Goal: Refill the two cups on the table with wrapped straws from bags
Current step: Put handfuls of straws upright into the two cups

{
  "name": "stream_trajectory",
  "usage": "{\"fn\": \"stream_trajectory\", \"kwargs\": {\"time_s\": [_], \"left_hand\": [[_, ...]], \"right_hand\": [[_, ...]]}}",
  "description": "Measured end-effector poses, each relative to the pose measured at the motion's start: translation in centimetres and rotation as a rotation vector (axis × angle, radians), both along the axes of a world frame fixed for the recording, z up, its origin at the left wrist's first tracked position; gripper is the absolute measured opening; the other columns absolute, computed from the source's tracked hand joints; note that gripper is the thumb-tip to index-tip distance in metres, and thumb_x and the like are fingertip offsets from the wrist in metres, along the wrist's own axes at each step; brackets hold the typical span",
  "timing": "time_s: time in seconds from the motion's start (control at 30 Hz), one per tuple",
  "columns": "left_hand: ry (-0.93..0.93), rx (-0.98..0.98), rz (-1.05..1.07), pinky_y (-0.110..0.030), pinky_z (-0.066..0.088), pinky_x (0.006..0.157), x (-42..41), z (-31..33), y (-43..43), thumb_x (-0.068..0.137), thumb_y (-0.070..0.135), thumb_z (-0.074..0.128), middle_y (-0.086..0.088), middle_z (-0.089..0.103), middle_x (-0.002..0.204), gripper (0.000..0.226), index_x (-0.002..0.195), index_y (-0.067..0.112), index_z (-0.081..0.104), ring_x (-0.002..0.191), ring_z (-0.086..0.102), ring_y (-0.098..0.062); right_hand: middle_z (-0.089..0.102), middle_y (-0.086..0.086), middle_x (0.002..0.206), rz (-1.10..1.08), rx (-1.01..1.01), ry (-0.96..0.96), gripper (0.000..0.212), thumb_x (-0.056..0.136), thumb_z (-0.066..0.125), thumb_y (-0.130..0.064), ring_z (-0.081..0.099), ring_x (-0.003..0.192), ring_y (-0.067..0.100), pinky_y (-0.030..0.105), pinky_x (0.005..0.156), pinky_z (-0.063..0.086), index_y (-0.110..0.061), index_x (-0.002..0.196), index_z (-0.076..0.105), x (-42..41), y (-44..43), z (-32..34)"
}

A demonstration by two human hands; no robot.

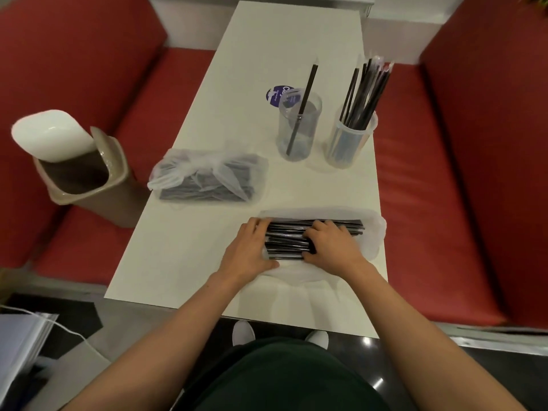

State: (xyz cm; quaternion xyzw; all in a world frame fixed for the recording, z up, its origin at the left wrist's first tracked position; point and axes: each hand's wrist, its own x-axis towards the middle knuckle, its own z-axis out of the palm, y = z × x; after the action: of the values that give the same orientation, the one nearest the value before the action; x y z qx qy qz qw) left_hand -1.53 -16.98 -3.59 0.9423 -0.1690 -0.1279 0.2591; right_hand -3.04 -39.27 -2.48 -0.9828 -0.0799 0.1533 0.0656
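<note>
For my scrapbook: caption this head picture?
Left hand and right hand hold wrapped straws in an open bag; two cups wait.

Premises: eatery booth. I stand at a white table (pixel 267 40) flanked by red padded benches (pixel 421 179), swing-lid bin (pixel 115 179) beside it.

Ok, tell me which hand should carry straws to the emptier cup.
Right hand, probably: its fingers curl round the middle of the black wrapped straws, and the nearly empty clear plastic cup stands nearer it. The left hand holds only their end.
</note>
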Motion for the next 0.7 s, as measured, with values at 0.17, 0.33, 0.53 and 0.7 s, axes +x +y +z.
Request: {"fn": "stream_trajectory", "kwargs": {"time_s": [0.17, 0.33, 0.53, 0.7], "left_hand": [[0.008, -0.084, 0.018, -0.037, 0.046, 0.103, 0.1, -0.3, 0.4, 0.070, 0.036, 0.091, 0.004, 0.041, 0.143, 0.103, 0.154, 0.028, 0.032, 0.129, 0.042, -0.019], [0.046, -0.226, 0.073, -0.035, 0.041, 0.110, 0.5, -0.3, 0.9, 0.068, 0.040, 0.094, 0.008, 0.043, 0.139, 0.107, 0.154, 0.027, 0.032, 0.129, 0.043, -0.015], [0.065, -0.358, 0.134, -0.023, 0.044, 0.101, 0.9, 1.6, 0.3, 0.067, 0.056, 0.090, 0.013, 0.048, 0.133, 0.103, 0.150, 0.028, 0.037, 0.117, 0.050, -0.003], [0.029, -0.461, 0.116, -0.026, 0.051, 0.097, 1.5, 4.0, -2.5, 0.084, 0.062, 0.074, 0.015, 0.057, 0.127, 0.065, 0.137, 0.033, 0.049, 0.113, 0.056, 0.002]], "right_hand": [[0.060, -0.001, 0.129, 0.028, -0.006, 0.011, 0.038, 0.100, 0.056, -0.046, 0.053, 0.122, 0.026, 0.044, 0.099, 0.041, -0.022, 0.129, 0.054, -0.3, -0.2, 0.3], [0.066, -0.001, 0.127, 0.000, 0.089, -0.024, 0.029, 0.107, 0.046, -0.038, 0.057, 0.116, 0.027, 0.042, 0.087, 0.038, -0.021, 0.131, 0.048, -0.1, -1.1, 1.1], [0.064, 0.001, 0.123, -0.023, 0.318, -0.131, 0.030, 0.110, 0.043, -0.033, 0.061, 0.108, 0.029, 0.046, 0.082, 0.048, -0.021, 0.136, 0.050, -0.3, -2.0, 2.5], [0.065, -0.018, 0.088, -0.253, 0.809, -0.216, 0.013, 0.110, 0.048, -0.030, 0.062, 0.080, 0.007, 0.035, 0.072, 0.049, -0.026, 0.122, 0.048, 0.1, -1.5, 6.7]]}}
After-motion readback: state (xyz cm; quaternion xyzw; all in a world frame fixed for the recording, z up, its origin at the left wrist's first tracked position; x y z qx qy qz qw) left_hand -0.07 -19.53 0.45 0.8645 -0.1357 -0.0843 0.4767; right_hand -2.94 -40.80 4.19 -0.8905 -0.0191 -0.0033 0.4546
